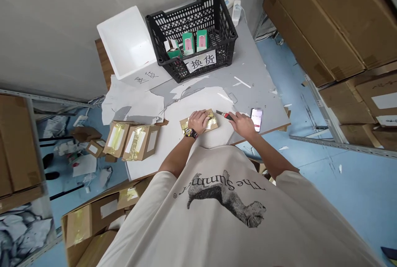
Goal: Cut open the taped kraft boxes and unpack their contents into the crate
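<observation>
A small cardboard box (213, 122) with yellow tape lies on the white sheet at the table's near edge. My left hand (198, 121), a watch at its wrist, rests over the box with the fingers bent onto its top and holds it down. Just right of the box, my right hand (242, 124) is closed round the handle of a red and black utility knife (226, 115). The knife's blade points left towards the box's right end; whether it touches is too small to tell.
A phone (256, 119) lies right of my right hand. Behind stand a black crate (231, 47) holding green boxes (188, 43) and a white bin (124, 39). Two taped cartons (141, 143) sit at the left edge. Large cartons (328, 18) are stacked at right.
</observation>
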Demonstrator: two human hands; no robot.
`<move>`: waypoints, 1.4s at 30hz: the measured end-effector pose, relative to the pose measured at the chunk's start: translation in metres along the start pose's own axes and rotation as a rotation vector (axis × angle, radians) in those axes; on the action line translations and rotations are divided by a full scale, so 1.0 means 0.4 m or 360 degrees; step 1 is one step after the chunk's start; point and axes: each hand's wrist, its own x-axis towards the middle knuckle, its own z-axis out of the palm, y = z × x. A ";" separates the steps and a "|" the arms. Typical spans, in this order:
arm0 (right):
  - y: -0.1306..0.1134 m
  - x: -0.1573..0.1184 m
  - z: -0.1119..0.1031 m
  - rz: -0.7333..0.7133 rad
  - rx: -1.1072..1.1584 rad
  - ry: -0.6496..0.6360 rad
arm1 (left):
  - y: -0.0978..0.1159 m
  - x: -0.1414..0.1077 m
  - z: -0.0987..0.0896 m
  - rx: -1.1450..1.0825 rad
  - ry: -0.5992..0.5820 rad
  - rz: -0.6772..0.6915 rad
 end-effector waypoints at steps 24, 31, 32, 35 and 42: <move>-0.178 0.290 0.047 0.0168 0.0564 -0.0161 | 0.057 -0.109 0.024 0.0249 -0.0110 -0.0127; -0.098 0.255 0.038 0.0121 0.1214 -0.0142 | 0.081 -0.065 0.017 0.0146 -0.0215 -0.0471; -0.071 0.240 0.035 0.0161 0.1358 -0.0157 | 0.084 -0.064 0.017 0.0124 -0.0203 -0.0479; 0.014 0.177 0.019 0.0184 0.1602 -0.0291 | 0.094 -0.069 0.018 0.0067 -0.0174 -0.0463; 0.137 0.064 -0.025 -0.0079 0.1453 -0.0871 | 0.115 -0.085 0.007 0.0105 -0.0222 -0.0347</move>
